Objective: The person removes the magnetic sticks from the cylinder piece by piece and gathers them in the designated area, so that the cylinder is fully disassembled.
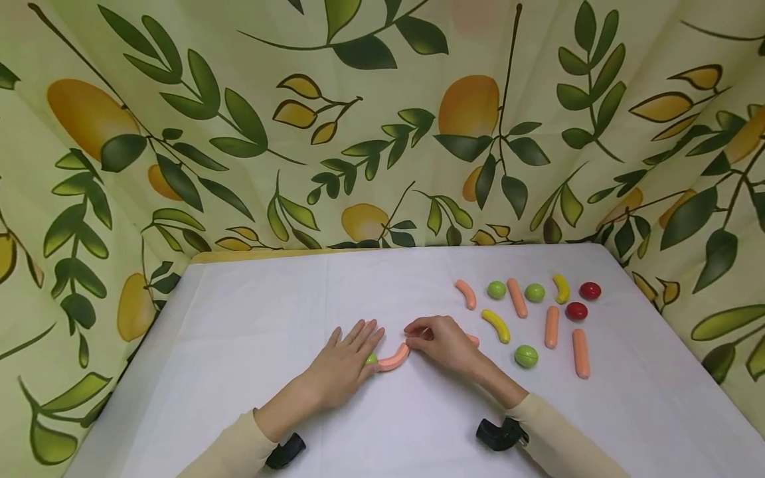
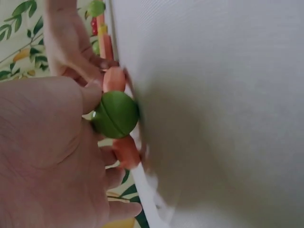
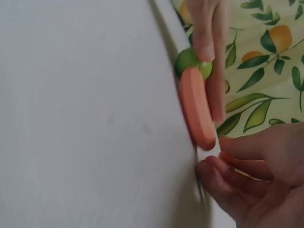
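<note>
My left hand (image 1: pixel 343 368) lies with straight, spread fingers over a green ball (image 1: pixel 371 359), its thumb by the ball. In the left wrist view, another pink sausage piece (image 2: pixel 126 152) shows past the ball, beside the fingers, mostly hidden. A curved pink toy sausage (image 1: pixel 394 358) lies on the white tabletop with one end against the ball. At its other end, my right hand (image 1: pixel 443 344) has curled fingers, thumb and forefinger pinching the tip. The right wrist view shows the sausage (image 3: pixel 197 109) running from the ball to these fingertips.
Right of the hands lie pink sausages (image 1: pixel 552 327), yellow bananas (image 1: pixel 496 326), green balls (image 1: pixel 526 356) and red balls (image 1: pixel 576 311). One sausage (image 1: pixel 474 340) is partly hidden behind the right hand. A leaf-patterned curtain (image 1: pixel 382 133) hangs behind the white table (image 1: pixel 251 299).
</note>
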`<state>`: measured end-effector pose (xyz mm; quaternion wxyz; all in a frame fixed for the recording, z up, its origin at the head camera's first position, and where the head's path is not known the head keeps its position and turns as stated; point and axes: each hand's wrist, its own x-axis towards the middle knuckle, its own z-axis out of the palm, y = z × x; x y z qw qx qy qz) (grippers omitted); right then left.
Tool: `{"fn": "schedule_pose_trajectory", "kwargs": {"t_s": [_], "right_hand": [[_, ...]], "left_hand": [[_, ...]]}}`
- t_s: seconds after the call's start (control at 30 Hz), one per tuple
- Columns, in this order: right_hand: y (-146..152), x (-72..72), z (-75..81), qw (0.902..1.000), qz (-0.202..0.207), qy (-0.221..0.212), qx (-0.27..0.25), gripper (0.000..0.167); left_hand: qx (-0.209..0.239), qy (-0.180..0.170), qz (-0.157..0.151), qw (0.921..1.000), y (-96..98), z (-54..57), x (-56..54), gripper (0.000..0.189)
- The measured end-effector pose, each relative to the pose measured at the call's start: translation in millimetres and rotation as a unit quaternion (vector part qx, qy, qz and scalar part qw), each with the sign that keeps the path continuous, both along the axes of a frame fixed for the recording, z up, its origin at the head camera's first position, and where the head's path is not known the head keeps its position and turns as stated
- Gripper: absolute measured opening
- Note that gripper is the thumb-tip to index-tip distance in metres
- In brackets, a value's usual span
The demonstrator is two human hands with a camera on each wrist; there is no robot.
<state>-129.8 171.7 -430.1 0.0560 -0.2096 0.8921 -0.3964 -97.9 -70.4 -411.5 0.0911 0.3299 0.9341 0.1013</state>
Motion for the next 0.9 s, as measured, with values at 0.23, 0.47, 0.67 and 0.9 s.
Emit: {"fn": "schedule_pose_trajectory", "kwargs": {"t_s": [0.23, 0.47, 0.67, 0.9], "right_hand": [[-5.9, 5.8, 4.0, 0.9939, -0.022, -0.101, -0.036, 0.022], [-7.2, 7.0, 5.9, 0.9876, 0.008, -0.141, -0.067, 0.027], [-2.0, 12.0, 2.2, 0.9893, 0.006, -0.128, -0.070, 0.025], [15.2, 21.9, 0.4, 0.9908, -0.035, -0.117, -0.058, 0.026]], "left_hand": [[-0.006, 0.010, 0.011, 0.9999, 3.7, -3.1, 3.1, 0.061], [-0.008, 0.005, 0.025, 0.9997, 6.4, -3.9, 2.4, 0.061], [-0.004, 0.000, 0.024, 0.9997, 7.3, -2.6, 2.1, 0.060], [-0.001, -0.004, 0.026, 0.9997, 7.4, -2.4, 1.2, 0.059]]}}
